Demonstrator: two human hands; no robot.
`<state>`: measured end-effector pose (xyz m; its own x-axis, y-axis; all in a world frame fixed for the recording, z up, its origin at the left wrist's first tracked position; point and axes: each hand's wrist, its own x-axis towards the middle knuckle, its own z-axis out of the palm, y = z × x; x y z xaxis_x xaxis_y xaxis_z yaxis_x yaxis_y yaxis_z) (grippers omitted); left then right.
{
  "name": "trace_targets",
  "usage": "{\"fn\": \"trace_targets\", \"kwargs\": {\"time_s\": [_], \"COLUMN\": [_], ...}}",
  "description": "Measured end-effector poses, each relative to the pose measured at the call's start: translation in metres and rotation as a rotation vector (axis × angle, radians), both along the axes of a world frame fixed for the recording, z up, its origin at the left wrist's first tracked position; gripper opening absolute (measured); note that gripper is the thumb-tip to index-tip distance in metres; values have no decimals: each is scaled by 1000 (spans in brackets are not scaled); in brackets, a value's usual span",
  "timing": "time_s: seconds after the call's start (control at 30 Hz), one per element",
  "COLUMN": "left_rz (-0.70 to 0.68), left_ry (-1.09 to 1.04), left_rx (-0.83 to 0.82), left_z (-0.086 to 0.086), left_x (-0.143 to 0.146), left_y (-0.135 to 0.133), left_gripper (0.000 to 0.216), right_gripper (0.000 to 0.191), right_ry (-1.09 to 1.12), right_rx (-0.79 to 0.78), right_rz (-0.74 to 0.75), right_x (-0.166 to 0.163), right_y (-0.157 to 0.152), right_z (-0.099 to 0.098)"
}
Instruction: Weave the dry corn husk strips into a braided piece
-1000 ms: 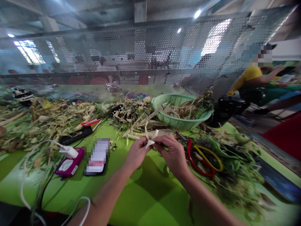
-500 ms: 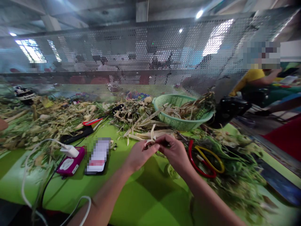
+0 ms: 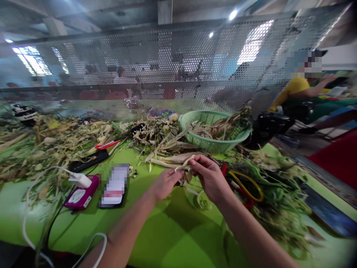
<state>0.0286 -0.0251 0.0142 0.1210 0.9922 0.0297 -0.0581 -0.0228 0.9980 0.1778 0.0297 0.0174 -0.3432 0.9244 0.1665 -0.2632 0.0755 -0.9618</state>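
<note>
Over the green table, my left hand pinches a pale dried husk strip between thumb and fingers. My right hand is closed on the upper end of the same strip. A brownish dry bit hangs below the fingertips; its exact shape is hard to make out. Just under my right hand lies a curled pale green strip. Beyond the fingers, long dry husks rest on the table. Scissors with a yellow and a red handle lie right of my right hand, partly hidden by it.
A green plastic basket with dry husks stands behind. Dry plant scraps are heaped at left, green ones at right. A phone, a purple power bank and a red cutter lie left. Another person sits far right.
My hands have moved slightly apart, and the pale strip now stretches between them, tilted up to the right. My right hand covers more of the scissors. The view has shifted a little.
</note>
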Motion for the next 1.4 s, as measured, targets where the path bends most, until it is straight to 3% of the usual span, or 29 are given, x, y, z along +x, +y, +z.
{"fn": "trace_targets", "kwargs": {"time_s": [0.1,0.23,0.37,0.53,0.77,1.03,1.23,1.4], "left_rz": [30,69,38,7,-4,-60,-122,-155], "left_ry": [-203,-257,-201,26,-131,62,133,122], "left_rx": [-147,-290,-202,-44,-146,-81,-93,-58], "left_z": [1,-1,-5,-10,-9,3,14,14], "left_x": [3,3,0,-4,-7,-24,-29,-31], "left_y": [0,2,5,8,7,5,3,3], "left_gripper": [26,27,31,36,32,13,15,15], "right_gripper": [14,14,17,27,26,21,16,13], "right_ry": [62,135,96,-119,-310,-481,-537,-579], "right_rx": [-6,-48,-12,64,214,400,512,584], "right_rz": [79,121,133,86,54,-31,-46,-64], "right_x": [0,0,0,-4,-3,0,4,6], "right_y": [-1,-2,-1,-2,-5,-1,4,5], "right_z": [0,1,1,0,7,2,-1,0]}}
